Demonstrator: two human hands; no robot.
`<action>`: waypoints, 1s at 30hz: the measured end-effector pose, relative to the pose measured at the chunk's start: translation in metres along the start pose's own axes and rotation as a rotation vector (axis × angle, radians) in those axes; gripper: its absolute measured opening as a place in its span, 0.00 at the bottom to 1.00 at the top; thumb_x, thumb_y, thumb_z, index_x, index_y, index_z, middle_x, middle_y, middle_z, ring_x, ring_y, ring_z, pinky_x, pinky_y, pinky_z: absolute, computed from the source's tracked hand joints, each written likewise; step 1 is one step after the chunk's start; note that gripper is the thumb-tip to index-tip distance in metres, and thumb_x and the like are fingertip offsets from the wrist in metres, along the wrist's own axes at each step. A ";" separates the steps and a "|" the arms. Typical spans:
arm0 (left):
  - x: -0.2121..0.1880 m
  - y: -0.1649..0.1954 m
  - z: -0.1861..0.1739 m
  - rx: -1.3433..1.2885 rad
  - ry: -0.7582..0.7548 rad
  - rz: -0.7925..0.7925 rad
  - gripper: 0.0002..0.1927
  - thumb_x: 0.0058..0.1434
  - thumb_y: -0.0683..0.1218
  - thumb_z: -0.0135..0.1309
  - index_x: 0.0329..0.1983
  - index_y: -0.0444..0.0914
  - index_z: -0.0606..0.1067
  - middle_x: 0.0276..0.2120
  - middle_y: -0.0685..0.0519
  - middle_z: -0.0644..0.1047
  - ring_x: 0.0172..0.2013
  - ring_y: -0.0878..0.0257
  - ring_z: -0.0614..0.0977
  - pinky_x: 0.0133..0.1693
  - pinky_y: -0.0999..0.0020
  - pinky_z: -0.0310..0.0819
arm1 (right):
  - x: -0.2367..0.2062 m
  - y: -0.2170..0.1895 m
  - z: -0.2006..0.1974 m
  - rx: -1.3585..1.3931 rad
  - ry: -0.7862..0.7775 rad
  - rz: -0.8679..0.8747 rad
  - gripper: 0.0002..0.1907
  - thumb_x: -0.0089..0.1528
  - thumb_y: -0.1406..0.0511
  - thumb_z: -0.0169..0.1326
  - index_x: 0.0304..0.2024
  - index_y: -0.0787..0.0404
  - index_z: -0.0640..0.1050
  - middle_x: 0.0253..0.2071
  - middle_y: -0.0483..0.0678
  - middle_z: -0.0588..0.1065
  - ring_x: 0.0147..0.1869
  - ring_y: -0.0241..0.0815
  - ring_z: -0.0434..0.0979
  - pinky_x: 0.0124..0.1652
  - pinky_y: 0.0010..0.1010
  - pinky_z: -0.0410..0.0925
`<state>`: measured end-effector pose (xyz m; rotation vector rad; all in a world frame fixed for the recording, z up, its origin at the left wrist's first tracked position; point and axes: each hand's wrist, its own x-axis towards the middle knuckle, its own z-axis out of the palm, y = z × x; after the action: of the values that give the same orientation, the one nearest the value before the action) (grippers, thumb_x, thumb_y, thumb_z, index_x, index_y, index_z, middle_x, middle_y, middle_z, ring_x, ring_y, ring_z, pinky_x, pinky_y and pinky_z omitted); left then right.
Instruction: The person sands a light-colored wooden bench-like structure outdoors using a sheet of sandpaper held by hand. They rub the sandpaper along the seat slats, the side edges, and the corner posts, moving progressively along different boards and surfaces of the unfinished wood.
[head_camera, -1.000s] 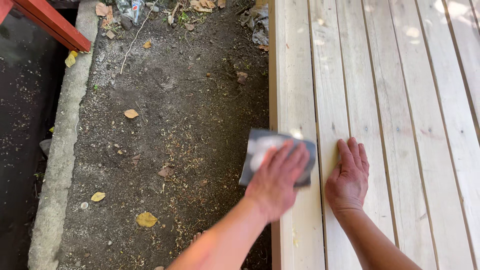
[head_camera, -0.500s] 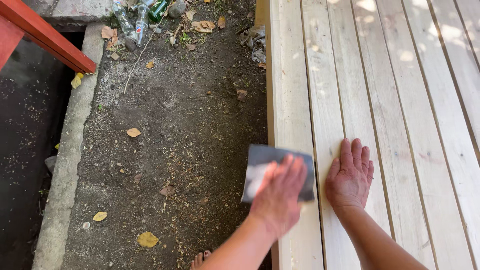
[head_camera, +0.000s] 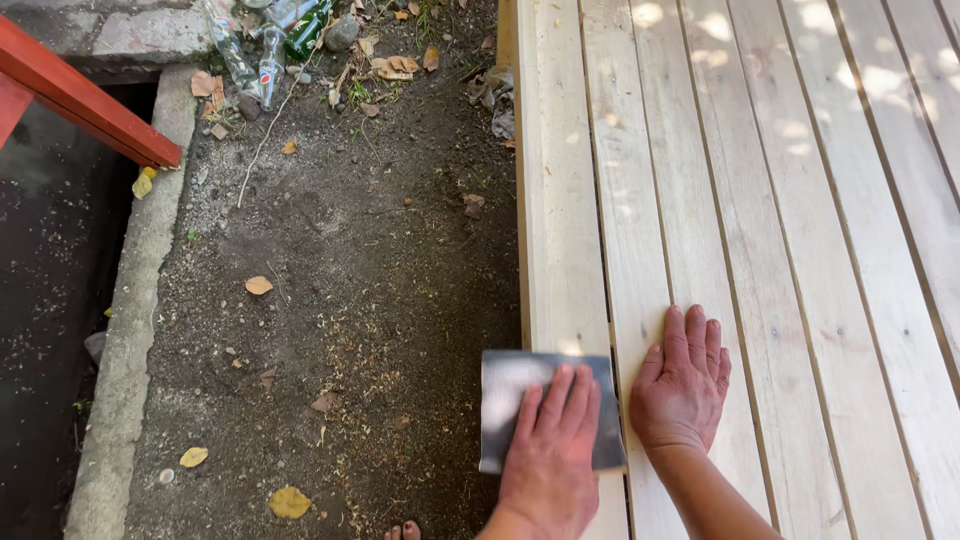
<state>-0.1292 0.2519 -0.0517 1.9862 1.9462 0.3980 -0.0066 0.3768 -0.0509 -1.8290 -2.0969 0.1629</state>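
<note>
Head view, looking down. Where does the dark grey rectangular sanding sheet (head_camera: 520, 395) lie?

— Under the left hand (head_camera: 548, 455). Its fingers (head_camera: 560, 400) lie flat on top of the sheet, close together and stretched forward, pressing down rather than curling round it. Most of the sheet shows ahead of the fingertips and off to their left, where it overhangs the edge of the pale wooden slatted deck (head_camera: 760, 200) above the bare dirt ground (head_camera: 350, 260).

— And the other hand?

— The right hand (head_camera: 682, 385) rests palm down on a bare plank just to the right of the sheet, not touching it. Its fingers (head_camera: 695, 335) are straight and held together, with the thumb a little apart, pointing away from the person.

— How do the arms come in?

— Both forearms enter from the bottom edge. The left wrist is nearly straight behind the sheet; the right forearm angles in from the lower right.

— Anything beyond the fingertips?

— Dry yellow leaves (head_camera: 258, 285) on the dirt, and far ahead a heap of empty bottles (head_camera: 270, 45) near a red painted beam (head_camera: 80, 95).
</note>
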 end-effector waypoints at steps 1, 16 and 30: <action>0.026 -0.008 -0.010 0.025 -0.075 -0.024 0.41 0.56 0.44 0.45 0.75 0.29 0.53 0.76 0.43 0.49 0.75 0.49 0.45 0.70 0.50 0.32 | 0.000 0.000 0.000 -0.004 0.002 0.006 0.29 0.69 0.58 0.38 0.73 0.53 0.64 0.78 0.51 0.57 0.82 0.51 0.48 0.74 0.45 0.40; 0.046 -0.031 -0.045 -0.140 -0.064 0.050 0.44 0.56 0.45 0.53 0.75 0.31 0.52 0.76 0.46 0.49 0.75 0.48 0.45 0.70 0.47 0.34 | -0.003 -0.001 -0.002 -0.025 0.001 0.016 0.28 0.69 0.59 0.38 0.72 0.55 0.65 0.77 0.50 0.58 0.82 0.51 0.49 0.75 0.45 0.41; 0.046 -0.055 -0.047 -0.192 -0.274 0.231 0.44 0.60 0.49 0.54 0.78 0.37 0.51 0.79 0.49 0.48 0.76 0.47 0.43 0.71 0.47 0.31 | -0.008 -0.002 -0.002 -0.041 0.070 -0.006 0.28 0.69 0.60 0.39 0.72 0.53 0.66 0.76 0.50 0.59 0.82 0.51 0.51 0.75 0.45 0.44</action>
<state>-0.1975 0.3007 -0.0339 2.0235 1.4650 0.3335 -0.0067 0.3688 -0.0496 -1.8242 -2.0715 0.0539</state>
